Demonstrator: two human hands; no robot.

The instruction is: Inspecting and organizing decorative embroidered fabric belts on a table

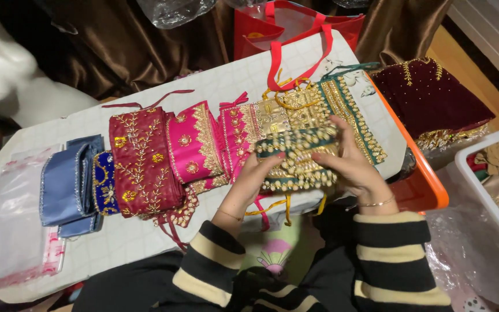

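Both hands close on one folded green-and-gold embroidered piece [298, 159], held just above the near edge of the table [215, 86]. The piece's long axis runs left to right across the view, tilted slightly up toward the right. The left hand [256, 173] takes its left end, fingers curled over the top edge and thumb underneath as far as can be seen. The right hand [350, 159] takes the right end, its fingers laid flat over the beaded face. Each grip is closed on the cloth, one at either end, so neither hand is nearer: the piece lies between them and spans the gap.

Directly behind it, touching or nearly so, lies a larger gold and teal embroidered panel [330, 104] with the same beaded border, its length running away from the person. To the left stands a row of folded pieces, edge to edge: a pink one [194, 144], a crimson one with gold vine work [142, 162], a royal blue one [105, 182] and a pale blue satin one [64, 185]. A clear plastic sleeve [12, 231] lies at the far left. A red carrier bag [295, 26] stands at the far edge, and a maroon velvet garment [428, 95] rests off to the right, well apart from the hands.
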